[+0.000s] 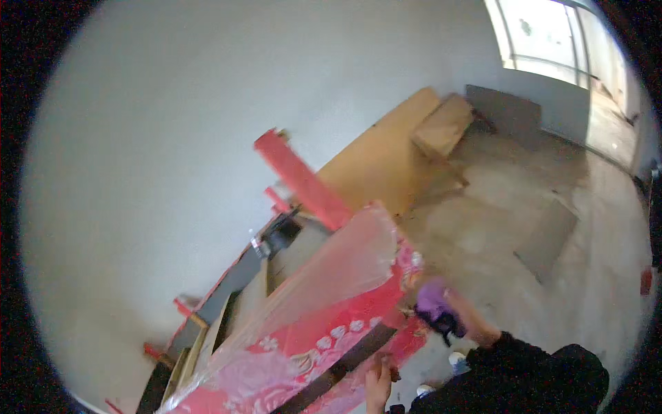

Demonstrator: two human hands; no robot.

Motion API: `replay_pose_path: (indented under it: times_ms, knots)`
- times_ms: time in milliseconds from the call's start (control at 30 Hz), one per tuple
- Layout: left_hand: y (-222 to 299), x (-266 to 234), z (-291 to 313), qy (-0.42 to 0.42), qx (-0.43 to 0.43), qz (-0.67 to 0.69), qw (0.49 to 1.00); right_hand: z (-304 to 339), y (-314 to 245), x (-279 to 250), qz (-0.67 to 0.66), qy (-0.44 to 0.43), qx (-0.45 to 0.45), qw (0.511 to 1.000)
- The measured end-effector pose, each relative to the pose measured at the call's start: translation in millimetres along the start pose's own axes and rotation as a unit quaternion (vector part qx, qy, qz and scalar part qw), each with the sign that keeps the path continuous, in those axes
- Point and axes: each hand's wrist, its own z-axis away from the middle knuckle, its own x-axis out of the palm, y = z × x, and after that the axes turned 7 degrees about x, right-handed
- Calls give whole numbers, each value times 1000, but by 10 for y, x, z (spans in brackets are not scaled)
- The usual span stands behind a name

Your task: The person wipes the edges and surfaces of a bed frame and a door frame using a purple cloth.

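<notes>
A large piece of furniture covered in pink and red flowered fabric slants across the lower middle, with clear plastic film over its upper part. A dark band runs along its side. At that side, near the band's end, my left hand has its fingers curled by a small dark thing I cannot make out. Over at the fabric's right end is my right hand, blurred, closed on a purple cloth. A black piece hangs beneath the cloth; its kind is unclear.
Behind the fabric lies an open wooden frame with red-wrapped posts, one tall red post rising highest. A yellowish board leans on the wall near a brown panel. A grey board lies on the floor. A window is at upper right.
</notes>
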Motion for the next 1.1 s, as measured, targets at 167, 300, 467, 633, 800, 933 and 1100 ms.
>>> replay_pose_path:
  times_ms: [167,300,467,633,800,933,1100]
  knots:
    - [360,1266,-501,-189,21,159,969,233,-1182,-1522,68,179,83,978]
    - [276,1977,-606,-297,47,293,907,698,-1528,-2046,109,359,20,927]
    - [387,1878,-1168,-334,84,355,869,449,-1083,-1449,173,95,96,976]
    - [-288,1481,-1315,-393,158,270,865,59,-422,-731,456,-208,229,834]
    - [165,1011,-676,-236,124,75,961,1,-561,-551,479,-272,-96,829]
    - [-334,647,-220,-32,-12,171,985,-92,-369,-6,465,-382,-31,798]
    - [-607,390,327,181,-92,180,962,-70,-12,603,424,-459,-70,778]
